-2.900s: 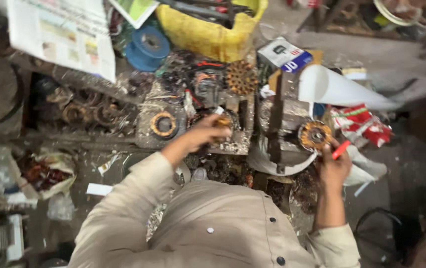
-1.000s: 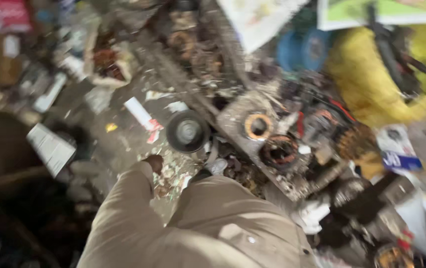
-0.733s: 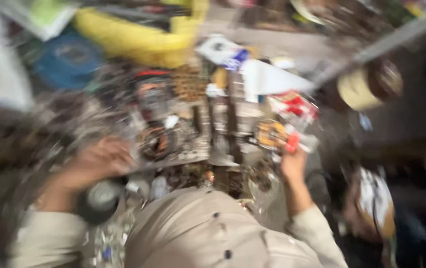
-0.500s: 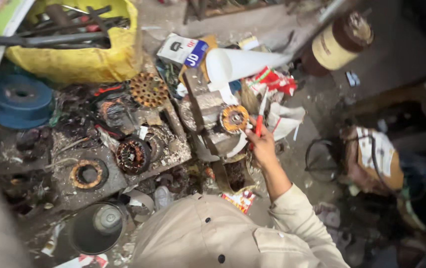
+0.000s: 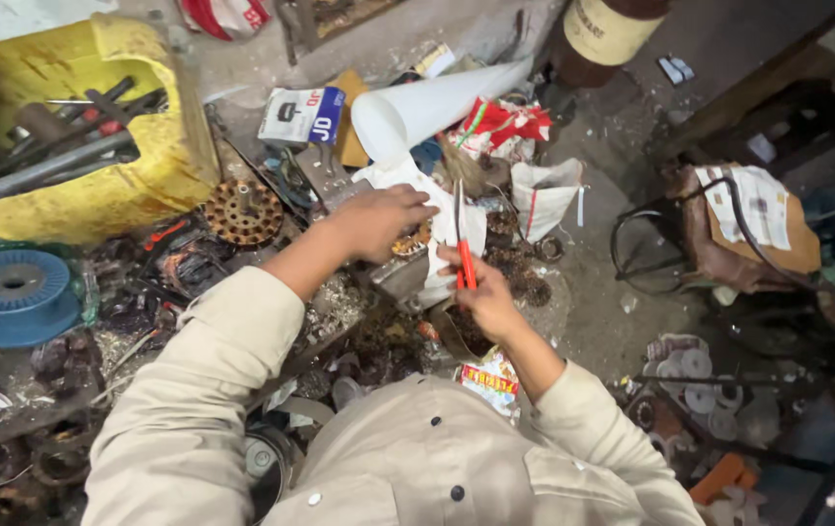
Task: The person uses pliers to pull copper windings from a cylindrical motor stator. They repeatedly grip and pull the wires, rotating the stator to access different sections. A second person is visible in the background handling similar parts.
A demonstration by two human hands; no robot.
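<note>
My left hand (image 5: 378, 222) rests palm down on a round copper-wound motor part (image 5: 411, 241), its fingers curled over it. My right hand (image 5: 483, 295) grips a red-handled tool (image 5: 463, 255) with a thin metal tip that points up, just right of the left hand. Both hands sit over crumpled white paper (image 5: 442, 229) in the middle of a cluttered work surface. My beige sleeves fill the lower part of the view.
A yellow tub (image 5: 159, 161) of long tools stands at upper left, a blue spool (image 5: 13, 292) below it. A toothed rusty rotor (image 5: 242, 210), a white paper cone (image 5: 437, 102), a small box (image 5: 302, 115) and a brown bottle (image 5: 604, 34) surround the hands. Cables and clutter lie at right.
The camera has swung about a lot. My left hand came back from the left side onto the motor part; my right hand kept the red-handled tool beside it.
</note>
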